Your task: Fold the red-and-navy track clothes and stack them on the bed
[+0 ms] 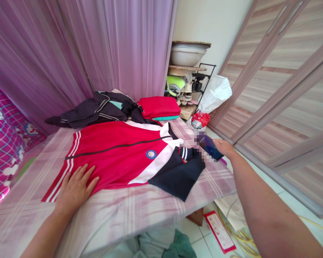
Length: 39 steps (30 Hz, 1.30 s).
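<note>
A red, white and navy zip-up jacket (118,150) lies spread front side up, its collar to the right and its striped hem to the left. One dark sleeve is folded across at the collar end. My left hand (76,184) rests flat on the red cloth near the hem, fingers spread. Out past the collar, my right hand (224,147) grips the near end of a dark phone (211,146). Blurred blocks cover part of the phone and the spot beside it.
The jacket lies on a plaid-covered bed (123,211). Behind it are a heap of dark clothes (88,109) and a folded red garment (160,106). A shoe rack (204,80), a white bag (216,91) and a wardrobe (271,89) stand beyond. Yellow cable (243,240) lies on the floor.
</note>
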Available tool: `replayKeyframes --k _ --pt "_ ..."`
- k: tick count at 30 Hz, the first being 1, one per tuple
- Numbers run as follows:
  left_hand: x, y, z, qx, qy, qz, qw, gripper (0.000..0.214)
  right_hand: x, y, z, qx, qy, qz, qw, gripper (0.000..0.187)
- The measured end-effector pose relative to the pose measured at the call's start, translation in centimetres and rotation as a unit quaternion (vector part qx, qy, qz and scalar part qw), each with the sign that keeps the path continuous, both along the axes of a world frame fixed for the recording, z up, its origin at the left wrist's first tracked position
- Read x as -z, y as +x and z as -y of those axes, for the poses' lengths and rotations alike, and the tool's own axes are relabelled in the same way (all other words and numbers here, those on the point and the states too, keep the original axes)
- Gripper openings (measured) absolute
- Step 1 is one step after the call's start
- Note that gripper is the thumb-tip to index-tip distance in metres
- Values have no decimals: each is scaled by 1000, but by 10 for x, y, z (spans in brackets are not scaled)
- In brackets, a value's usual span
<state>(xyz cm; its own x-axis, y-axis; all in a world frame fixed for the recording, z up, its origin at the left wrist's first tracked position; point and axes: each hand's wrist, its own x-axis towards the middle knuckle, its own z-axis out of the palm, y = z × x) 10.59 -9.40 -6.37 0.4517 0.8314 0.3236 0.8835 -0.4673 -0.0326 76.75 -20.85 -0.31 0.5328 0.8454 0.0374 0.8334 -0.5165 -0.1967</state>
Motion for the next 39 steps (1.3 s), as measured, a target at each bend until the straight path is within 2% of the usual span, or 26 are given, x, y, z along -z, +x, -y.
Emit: replayKeyframes --k 9,19,23,28,32,36,39 --pt "1 1 -1 -2 7 -2 1000 67 -14 -15 4 28 2 -24 999 42" --pt "-2 3 1 -4 -2 11 1000 65 -14 -19 5 0 6 8 1000 45" --pt "-2 2 1 -1 -3 3 1000 65 -14 -32 6 12 -5 26 1000 48" --pt "-1 2 0 -5 4 8 1000 63 -5 -71 11 73 2 68 995 49" --pt "-2 3 1 -3 3 9 1000 63 11 -100 13 57 18 90 994 45" --pt "-2 3 1 -3 3 11 1000 64 25 -107 8 22 33 113 993 37" --pt "-2 4 1 -7 8 1 1000 64 27 -103 5 12 27 111 993 34"
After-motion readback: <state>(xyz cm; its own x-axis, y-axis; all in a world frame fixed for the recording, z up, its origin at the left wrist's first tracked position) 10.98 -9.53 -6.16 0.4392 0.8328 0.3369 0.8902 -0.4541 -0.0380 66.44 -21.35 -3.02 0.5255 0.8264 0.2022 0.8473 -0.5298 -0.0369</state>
